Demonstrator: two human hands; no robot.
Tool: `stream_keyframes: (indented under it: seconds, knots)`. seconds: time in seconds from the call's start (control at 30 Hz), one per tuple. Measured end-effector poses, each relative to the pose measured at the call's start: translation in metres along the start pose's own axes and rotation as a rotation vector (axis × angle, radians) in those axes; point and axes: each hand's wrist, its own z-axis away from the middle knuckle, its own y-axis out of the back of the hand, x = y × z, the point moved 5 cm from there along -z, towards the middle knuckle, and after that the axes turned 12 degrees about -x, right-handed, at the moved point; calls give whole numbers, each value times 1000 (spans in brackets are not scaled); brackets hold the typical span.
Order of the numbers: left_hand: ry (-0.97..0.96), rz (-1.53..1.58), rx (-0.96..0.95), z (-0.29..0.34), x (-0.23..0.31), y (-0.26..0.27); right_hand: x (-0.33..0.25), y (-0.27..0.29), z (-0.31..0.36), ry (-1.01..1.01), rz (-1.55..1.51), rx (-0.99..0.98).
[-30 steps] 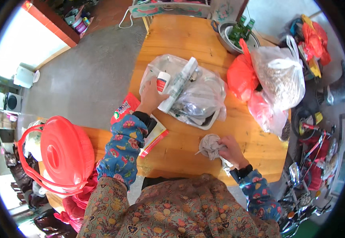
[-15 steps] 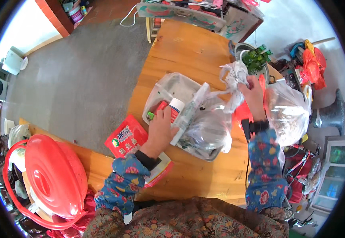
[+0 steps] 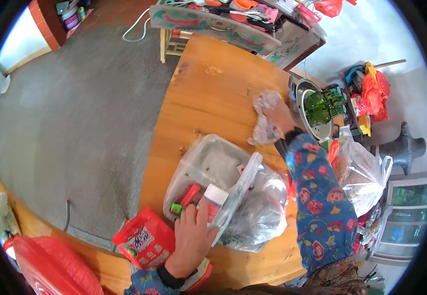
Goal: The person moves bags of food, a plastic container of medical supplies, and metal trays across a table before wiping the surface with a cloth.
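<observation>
A: Head view shows the left hand (image 3: 192,239) resting at the near edge of the bench (image 3: 213,93), fingers loosely curled around a small white-capped bottle (image 3: 213,200) with a red label, which stands at the near rim of a clear plastic tray (image 3: 208,162).

B: And the other one?

A: The right hand (image 3: 281,117) is far up the bench near its right edge, closed on a crumpled grey rag (image 3: 265,118) pressed to the wood.

B: What might go wrong there?

A: The person's reach is long, and the sleeve (image 3: 316,191) passes right over a loose clear plastic bag (image 3: 257,216) lying against the tray. A drag of that arm could likely pull the bag or tip the bottle, since the grip on it looks light. The metal bowl (image 3: 312,115) with green bottles (image 3: 324,105) sits right at the right edge, just beside the rag, so a wide wipe could nudge it off.

B: Any packets?

A: A flat red packet (image 3: 144,241) with a white panel lies at the near left edge, partly overhanging. Inside the tray, a red stick-shaped item (image 3: 190,195) and a small green one (image 3: 176,208). A knotted clear bag (image 3: 363,172) stands off the right edge, with red bags (image 3: 373,93) beyond.
</observation>
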Motion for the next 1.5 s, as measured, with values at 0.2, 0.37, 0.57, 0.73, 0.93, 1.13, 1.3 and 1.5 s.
stream_keyframes:
  seconds: [0.2, 0.37, 0.57, 0.73, 0.93, 1.13, 1.3, 1.5]
  knots:
    - [22, 1, -38, -7, -6, -7, -144, -35, -27, 364, 111, -145]
    - [56, 11, -55, -7, -9, -3, -143, -54, -31, 704, 148, -197]
    - [-53, -14, 14, -1, -17, -6, -3, 17, -143, 465, -286, -26]
    - [-7, -2, 23, 2, -35, -10, -44, 1, -190, 270, 624, 67]
    - [-30, 89, -47, -4, -18, -2, -133, -7, -224, 445, 660, 136]
    - [-11, 73, 24, -8, -26, 0, -203, -74, -107, 884, 361, -38]
    - [11, 91, -15, -3, -17, 2, -228, -77, -10, 1087, 399, -354]
    - [-47, 293, 96, -6, -21, 8, -191, -71, 32, 1296, 400, -520]
